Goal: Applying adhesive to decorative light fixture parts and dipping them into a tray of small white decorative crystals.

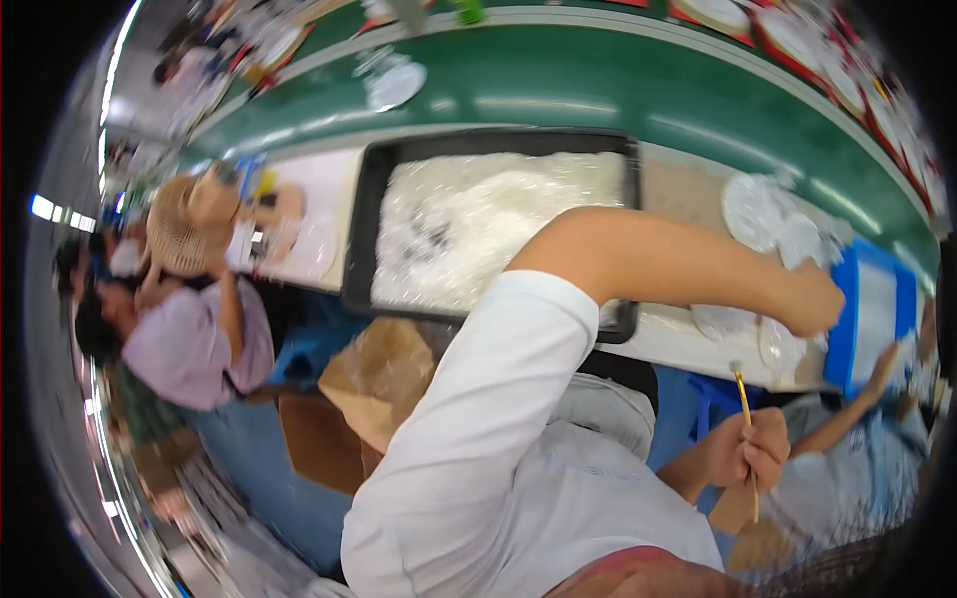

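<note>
My left arm stretches across to the right, over a black tray filled with white, glossy material. At its end, my left hand is closed at the left edge of a blue bin with a pale panel; its fingers are partly hidden and blurred. Lower down, my right hand grips a thin brush with a wooden handle, its tip pointing up. Clear plastic pieces, some round, lie on the table between the tray and the bin.
A co-worker's hand touches the bin's right side. At left, another person in pink holds a woven hat. A brown paper bag and cardboard box stand below the tray. Beyond runs a green belt carrying clear plastic.
</note>
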### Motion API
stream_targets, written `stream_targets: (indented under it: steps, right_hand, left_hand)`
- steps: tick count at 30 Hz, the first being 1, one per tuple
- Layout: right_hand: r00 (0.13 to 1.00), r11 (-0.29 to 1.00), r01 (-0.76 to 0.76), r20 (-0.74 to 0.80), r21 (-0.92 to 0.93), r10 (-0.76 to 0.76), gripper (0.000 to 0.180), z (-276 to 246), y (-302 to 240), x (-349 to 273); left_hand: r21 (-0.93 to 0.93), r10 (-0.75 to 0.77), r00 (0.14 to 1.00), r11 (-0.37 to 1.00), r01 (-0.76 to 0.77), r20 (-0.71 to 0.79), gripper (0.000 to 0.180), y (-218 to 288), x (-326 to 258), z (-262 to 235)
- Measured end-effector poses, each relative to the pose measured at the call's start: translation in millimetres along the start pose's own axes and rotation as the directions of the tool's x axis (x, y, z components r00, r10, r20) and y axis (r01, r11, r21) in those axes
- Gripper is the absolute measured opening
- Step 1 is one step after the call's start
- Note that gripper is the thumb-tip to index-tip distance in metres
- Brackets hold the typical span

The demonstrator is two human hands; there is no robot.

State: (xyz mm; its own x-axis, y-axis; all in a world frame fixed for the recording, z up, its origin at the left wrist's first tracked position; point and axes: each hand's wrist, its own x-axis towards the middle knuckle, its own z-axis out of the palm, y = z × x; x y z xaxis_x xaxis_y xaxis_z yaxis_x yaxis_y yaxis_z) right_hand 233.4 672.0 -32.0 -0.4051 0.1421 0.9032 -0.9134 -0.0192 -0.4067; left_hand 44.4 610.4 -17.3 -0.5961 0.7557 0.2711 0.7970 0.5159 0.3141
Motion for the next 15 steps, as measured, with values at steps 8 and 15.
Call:
stream_targets:
  steps: [8, 15]
  right_hand:
    - [0.993, 0.948, -0.045, 0.115, 0.314, 0.009, 0.008, 42.6, 33.4, 6.2]
    - [0.951, 0.969, -0.106, 0.309, 0.224, 0.033, 0.030, 117.4, 39.9, 7.5]
  left_hand:
    - [0.205, -0.563, 0.754, 0.738, 0.643, -0.338, 0.040, -86.3, -156.3, -200.0]
    - [0.204, -0.662, 0.132, -0.033, 0.978, -0.738, 0.083, -265.1, -367.1, -231.4]
